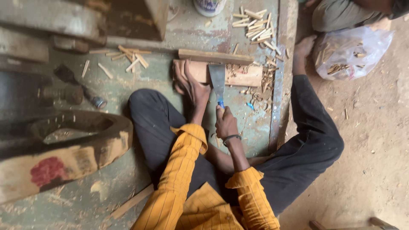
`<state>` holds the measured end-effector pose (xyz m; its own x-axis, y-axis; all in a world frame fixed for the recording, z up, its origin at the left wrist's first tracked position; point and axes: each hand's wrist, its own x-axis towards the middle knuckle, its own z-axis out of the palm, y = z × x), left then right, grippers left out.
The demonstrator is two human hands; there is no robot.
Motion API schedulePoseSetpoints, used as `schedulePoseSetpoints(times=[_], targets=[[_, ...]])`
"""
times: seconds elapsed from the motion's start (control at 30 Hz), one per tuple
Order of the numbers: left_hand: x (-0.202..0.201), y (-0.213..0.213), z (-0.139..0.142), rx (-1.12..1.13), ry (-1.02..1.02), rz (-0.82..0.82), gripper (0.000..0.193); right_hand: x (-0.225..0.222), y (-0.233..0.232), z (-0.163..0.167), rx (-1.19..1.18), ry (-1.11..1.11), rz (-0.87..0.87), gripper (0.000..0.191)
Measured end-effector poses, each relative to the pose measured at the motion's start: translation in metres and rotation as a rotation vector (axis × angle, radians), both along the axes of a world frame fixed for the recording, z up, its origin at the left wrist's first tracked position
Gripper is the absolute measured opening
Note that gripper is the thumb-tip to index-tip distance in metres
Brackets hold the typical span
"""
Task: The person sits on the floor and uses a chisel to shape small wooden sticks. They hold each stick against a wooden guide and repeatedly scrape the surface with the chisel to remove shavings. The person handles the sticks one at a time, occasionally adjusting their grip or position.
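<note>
I sit on a worn green platform with my legs in black trousers spread apart. My left hand (192, 86) presses flat on the left part of a pale wooden block (243, 76). My right hand (225, 122) grips the blue handle of a wide flat steel blade (217, 78), which stands on the block beside my left fingers. A thin wooden strip (215, 56) lies along the block's far edge. Chips and shavings (267, 79) lie at the block's right end.
Cut wooden sticks lie in a pile (254, 25) at the far right and scattered (130, 58) at the left. A heavy curved wooden piece (64, 149) sits at my left. A white container (208, 6) stands at the top. A plastic bag (351, 52) lies on the dirt beside another person (345, 12).
</note>
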<state>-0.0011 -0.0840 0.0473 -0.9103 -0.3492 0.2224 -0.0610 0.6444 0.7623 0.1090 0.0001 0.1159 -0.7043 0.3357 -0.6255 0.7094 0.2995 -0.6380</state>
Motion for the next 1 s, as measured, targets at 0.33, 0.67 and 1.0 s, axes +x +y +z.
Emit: schedulePoseSetpoints(times=[0.33,0.67,1.0], targets=[[0.004,0.001,-0.015,-0.083,0.002,0.013,0.104,0.024,-0.003,0.003,0.001,-0.048,0.021,0.054],[0.014,-0.005,-0.001,0.007,-0.013,-0.036,0.117,0.002,-0.009,-0.027,-0.004,-0.006,-0.045,0.057],[0.023,-0.004,0.005,-0.017,0.02,-0.018,0.119,0.07,-0.001,-0.01,-0.396,0.132,-0.349,0.042]])
